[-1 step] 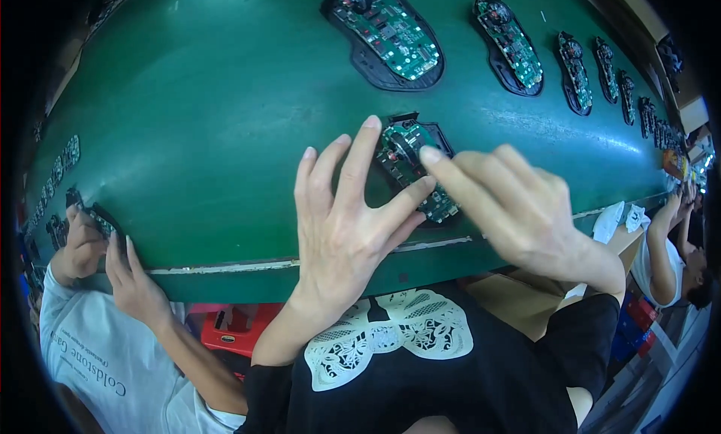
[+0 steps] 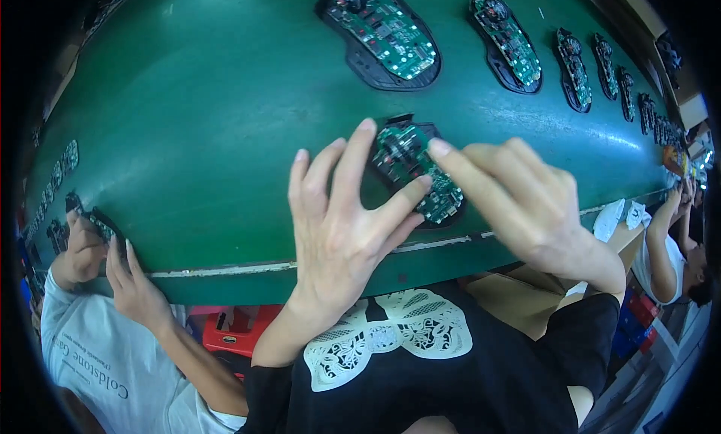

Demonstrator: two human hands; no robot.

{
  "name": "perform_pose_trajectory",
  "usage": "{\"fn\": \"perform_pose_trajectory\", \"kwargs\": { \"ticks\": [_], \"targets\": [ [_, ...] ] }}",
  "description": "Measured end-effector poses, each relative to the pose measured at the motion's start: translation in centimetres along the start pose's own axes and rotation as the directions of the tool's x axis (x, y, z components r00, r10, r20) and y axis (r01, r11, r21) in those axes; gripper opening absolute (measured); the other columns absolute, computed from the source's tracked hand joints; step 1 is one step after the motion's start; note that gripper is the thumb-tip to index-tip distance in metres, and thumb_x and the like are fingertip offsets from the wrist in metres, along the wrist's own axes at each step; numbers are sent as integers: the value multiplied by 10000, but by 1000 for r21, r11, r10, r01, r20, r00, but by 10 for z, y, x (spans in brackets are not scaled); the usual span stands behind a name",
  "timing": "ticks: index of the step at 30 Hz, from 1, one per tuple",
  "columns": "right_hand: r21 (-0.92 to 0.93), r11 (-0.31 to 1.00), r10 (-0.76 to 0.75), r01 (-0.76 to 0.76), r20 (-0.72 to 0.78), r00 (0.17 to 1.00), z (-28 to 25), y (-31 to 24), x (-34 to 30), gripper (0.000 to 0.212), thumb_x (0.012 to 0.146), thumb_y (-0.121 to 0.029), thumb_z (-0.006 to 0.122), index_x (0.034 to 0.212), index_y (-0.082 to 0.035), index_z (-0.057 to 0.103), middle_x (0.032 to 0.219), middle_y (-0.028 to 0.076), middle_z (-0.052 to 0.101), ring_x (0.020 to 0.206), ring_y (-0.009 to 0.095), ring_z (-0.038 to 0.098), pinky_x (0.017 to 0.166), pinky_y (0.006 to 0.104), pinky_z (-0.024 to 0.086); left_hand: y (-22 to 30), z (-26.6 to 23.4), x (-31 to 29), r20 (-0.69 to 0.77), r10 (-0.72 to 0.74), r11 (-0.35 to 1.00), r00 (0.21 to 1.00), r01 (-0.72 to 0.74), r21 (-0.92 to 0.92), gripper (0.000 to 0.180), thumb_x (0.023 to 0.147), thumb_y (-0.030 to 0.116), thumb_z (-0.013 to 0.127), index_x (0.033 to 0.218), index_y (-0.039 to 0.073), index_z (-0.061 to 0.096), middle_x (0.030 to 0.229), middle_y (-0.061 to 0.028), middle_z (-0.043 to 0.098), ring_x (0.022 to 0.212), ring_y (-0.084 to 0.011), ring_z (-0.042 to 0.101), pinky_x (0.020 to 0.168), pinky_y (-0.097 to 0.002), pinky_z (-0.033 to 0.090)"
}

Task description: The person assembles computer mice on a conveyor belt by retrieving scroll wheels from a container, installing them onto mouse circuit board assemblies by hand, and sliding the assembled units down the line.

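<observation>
A half-built computer mouse (image 2: 441,197), a black base with a green circuit board and a dark wheel, lies on the green table before me. My left hand (image 2: 342,209) grips its near left side with index finger and thumb. Its other three fingers spread upward, one tip near the mouse's far left corner. Over the right edge of the board, close to the wheel, is the index fingertip of my right hand (image 2: 518,197). The remaining right fingers are curled in, and the thumb is hidden. Whatever may be between them is not visible.
Similar open mouse (image 2: 394,40) and second open mouse (image 2: 508,49) lie beyond my hands, with several more in a row to the right. At the left, a co-worker's hands (image 2: 90,246) handle a dark part. A red stool (image 2: 236,333) stands below the table edge.
My right hand has shifted slightly to the right. The left hand has moved slightly leftward, and its grip stays on the mouse.
</observation>
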State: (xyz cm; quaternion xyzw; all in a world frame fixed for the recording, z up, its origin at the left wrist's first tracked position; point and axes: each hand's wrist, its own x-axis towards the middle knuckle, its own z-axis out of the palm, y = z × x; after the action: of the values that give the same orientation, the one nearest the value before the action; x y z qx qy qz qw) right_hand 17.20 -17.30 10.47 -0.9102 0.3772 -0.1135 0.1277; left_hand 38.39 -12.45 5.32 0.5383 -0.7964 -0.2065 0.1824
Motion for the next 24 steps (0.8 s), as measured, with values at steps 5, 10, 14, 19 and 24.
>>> {"fn": "perform_pose_trajectory", "kwargs": {
  "ticks": [5,10,14,19,24],
  "targets": [
    [169,980,123,-109,-74,990,8,13,-19,434,682,76,786,1101,-21,727,898,89,669,723,217,640,564,325,520,-8,0,-19,6,-37,996,999,36,83,434,699,276,868,1118,339,777,1418,-154,495,1324,-321,440,1136,-574,311],
    [323,938,141,-130,-10,990,21,9,-34,211,749,-42,801,930,-45,693,854,42,636,713,185,626,500,306,509,-2,5,-15,-18,-5,995,1000,7,100,450,671,291,854,1092,421,759,1372,-130,527,1215,-304,465,1095,-575,337],
    [345,930,146,-123,-39,989,31,6,-33,190,749,-69,810,896,-56,690,841,31,630,702,179,614,490,303,493,-3,6,-13,-21,13,991,1000,-10,133,445,685,305,847,1102,432,754,1375,-123,521,1198,-297,474,1092,-569,334],
    [311,941,162,-134,-67,984,40,-2,-32,191,739,-74,817,879,-57,689,827,28,628,690,179,604,495,302,487,-8,7,-14,-28,23,992,999,-19,128,456,673,302,854,1099,429,752,1374,-118,515,1198,-297,475,1083,-581,344],
    [336,924,223,-181,-89,971,44,-5,-32,172,719,-51,814,838,-48,689,815,36,633,682,184,604,503,307,488,-2,4,-14,2,1,995,1000,-2,97,443,721,277,855,1144,374,763,1410,-133,482,1318,-321,429,1129,-583,313]
  ]
}}
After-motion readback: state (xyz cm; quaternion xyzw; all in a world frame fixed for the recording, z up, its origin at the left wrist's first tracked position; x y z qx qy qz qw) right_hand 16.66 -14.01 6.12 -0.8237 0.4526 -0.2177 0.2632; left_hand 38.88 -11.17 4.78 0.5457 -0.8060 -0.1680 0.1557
